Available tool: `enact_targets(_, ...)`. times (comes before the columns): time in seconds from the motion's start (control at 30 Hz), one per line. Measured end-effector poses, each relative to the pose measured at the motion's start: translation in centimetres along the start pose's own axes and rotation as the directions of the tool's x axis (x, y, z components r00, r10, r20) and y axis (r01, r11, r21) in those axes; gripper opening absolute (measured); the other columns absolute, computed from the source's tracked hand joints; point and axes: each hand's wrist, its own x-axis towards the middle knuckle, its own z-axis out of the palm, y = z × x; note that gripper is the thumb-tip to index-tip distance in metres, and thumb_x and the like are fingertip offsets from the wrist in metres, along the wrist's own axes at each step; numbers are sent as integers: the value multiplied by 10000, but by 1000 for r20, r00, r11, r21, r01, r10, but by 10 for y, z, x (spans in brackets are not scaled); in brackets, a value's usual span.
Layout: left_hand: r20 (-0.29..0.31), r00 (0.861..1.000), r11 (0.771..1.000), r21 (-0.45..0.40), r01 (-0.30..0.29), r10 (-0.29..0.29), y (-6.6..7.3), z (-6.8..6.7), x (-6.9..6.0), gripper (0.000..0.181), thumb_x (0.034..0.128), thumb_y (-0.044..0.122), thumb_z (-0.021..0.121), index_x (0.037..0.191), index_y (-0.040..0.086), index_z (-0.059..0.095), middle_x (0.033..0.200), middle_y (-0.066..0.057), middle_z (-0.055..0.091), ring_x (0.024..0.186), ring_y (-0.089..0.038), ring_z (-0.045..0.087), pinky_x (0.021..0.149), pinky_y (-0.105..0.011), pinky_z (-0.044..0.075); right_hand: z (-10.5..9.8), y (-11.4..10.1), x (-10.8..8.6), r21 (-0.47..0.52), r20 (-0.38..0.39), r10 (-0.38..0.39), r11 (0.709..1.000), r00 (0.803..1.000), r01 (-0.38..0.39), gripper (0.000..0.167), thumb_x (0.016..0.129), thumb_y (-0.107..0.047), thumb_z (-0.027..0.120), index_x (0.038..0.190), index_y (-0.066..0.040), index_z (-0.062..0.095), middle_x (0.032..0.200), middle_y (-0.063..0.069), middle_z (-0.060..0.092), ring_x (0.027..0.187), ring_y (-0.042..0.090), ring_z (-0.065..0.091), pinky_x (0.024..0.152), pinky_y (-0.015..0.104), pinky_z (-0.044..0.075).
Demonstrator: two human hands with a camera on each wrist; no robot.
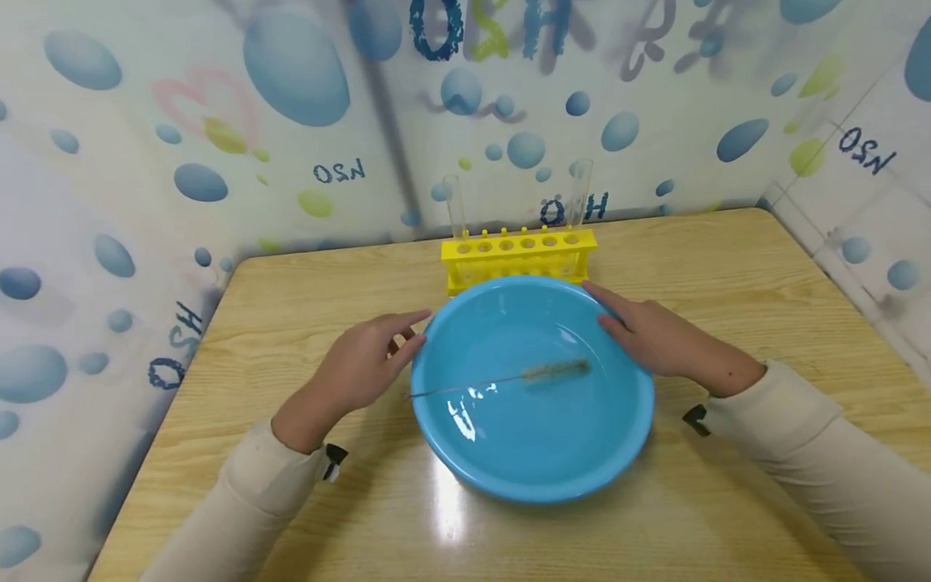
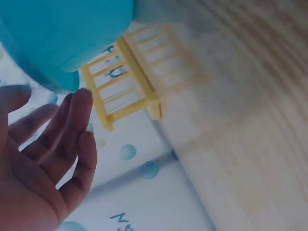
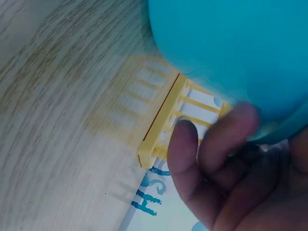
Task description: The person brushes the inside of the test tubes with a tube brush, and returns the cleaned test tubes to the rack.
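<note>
A round blue basin (image 1: 534, 485) sits on the wooden table, glints of light showing inside it. Across it lies a test tube brush (image 1: 556, 371), bristles toward the right and thin wire handle reaching over the left rim. My right hand (image 1: 647, 335) holds the basin's upper right rim, thumb over the edge and fingers outside; the right wrist view shows those fingers bent against the basin's wall (image 3: 216, 43). At the upper left rim is my left hand (image 1: 367, 360), its fingers loosely bent. In the left wrist view its fingertips are at the rim, without a grip on it.
Just behind the basin stands a yellow test tube rack (image 1: 520, 246). Two clear test tubes stand upright at its ends, the left tube (image 1: 455, 206) and the right tube (image 1: 579, 194). A patterned wall (image 1: 407, 137) borders the table's back.
</note>
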Motion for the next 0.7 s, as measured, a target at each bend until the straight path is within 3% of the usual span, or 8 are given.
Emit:
enact_targets(0.07, -56, 998, 999, 48, 12, -9, 2, -5, -4, 391, 1049, 395, 500, 1388, 213, 571, 1095, -25, 715, 832, -153, 656, 692, -329, 554, -2, 2, 0, 3, -6, -4, 1000, 1000, 4, 580, 1093, -287, 386, 1612, -171, 154, 1189, 171, 670, 756, 119, 679, 694, 320, 599)
enact_targets(0.17, -107, 994, 997, 79, 11, -3, 4, -11, -13, 336, 1058, 418, 462, 1250, 198, 627, 1028, -7, 711, 824, -155, 646, 674, -338, 531, -7, 5, 2, -13, -37, -1, 1000, 999, 0, 570, 1084, -365, 405, 1584, -131, 261, 1070, 130, 691, 771, 136, 652, 679, 319, 582)
enact_targets(0.3, -117, 992, 993, 117, -24, 38, 4, -9, -27, 265, 1046, 382, 507, 1112, 184, 669, 917, 34, 692, 770, -113, 613, 620, -280, 489, -16, 6, 12, -17, -124, 23, 1000, 992, -26, 578, 1064, -467, 407, 1499, -87, 419, 933, 111, 647, 734, 202, 607, 605, 303, 526)
enact_targets(0.4, -123, 990, 988, 141, -55, 73, 5, -5, -34, 243, 1021, 369, 562, 1132, 178, 664, 881, 45, 690, 734, -88, 613, 602, -250, 483, -24, 3, 25, 19, -216, 47, 999, 975, -44, 579, 1052, -495, 413, 1466, -93, 463, 986, 166, 643, 731, 233, 622, 578, 317, 513)
enact_targets(0.57, -112, 978, 973, 171, -157, 178, 4, 0, -42, 293, 969, 381, 642, 1193, 194, 617, 827, 82, 673, 677, -37, 613, 571, -205, 458, -41, 0, 51, 74, -330, 58, 997, 942, -35, 565, 1045, -481, 440, 1473, -113, 455, 1076, 213, 621, 739, 253, 633, 586, 336, 511)
enact_targets(0.7, -114, 951, 945, 194, -264, 289, 2, 5, -44, 310, 915, 389, 702, 1150, 200, 629, 779, 102, 646, 635, -35, 599, 552, -177, 428, -53, 0, 69, 95, -347, 61, 995, 936, -30, 575, 1039, -454, 475, 1494, -107, 421, 1103, 216, 614, 734, 249, 654, 612, 333, 522)
